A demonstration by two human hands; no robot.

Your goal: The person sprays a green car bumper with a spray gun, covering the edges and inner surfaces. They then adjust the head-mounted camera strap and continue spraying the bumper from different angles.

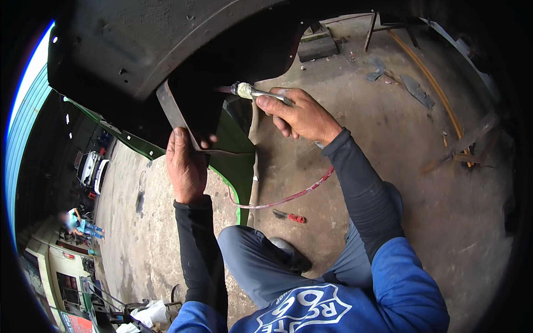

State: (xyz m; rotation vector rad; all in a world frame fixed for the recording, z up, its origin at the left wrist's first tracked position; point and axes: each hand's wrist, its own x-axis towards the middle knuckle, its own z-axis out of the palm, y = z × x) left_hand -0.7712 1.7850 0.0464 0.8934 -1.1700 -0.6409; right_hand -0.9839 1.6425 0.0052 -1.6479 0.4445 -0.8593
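My left hand (186, 169) is closed round the lower end of a narrow grey metal strip (174, 108), beside a green body panel (230, 161). In my right hand (305, 116) is a hand tool (244, 90) with a silver lever and a whitish wrapped head. A thin reddish tip points left from it into the dark hollow under a large black panel (194, 25). My fingers partly hide its grip. A red hose (300, 193) curves below, between the green panel and my right wrist.
A red-handled tool (290, 216) lies on the concrete floor near my shoe (291, 255). To the right are a long yellowish-orange bar (430, 75), wooden pieces (466, 136) and grey scraps (416, 91). A dark block (317, 47) sits at the back. Far left stands another person (83, 225).
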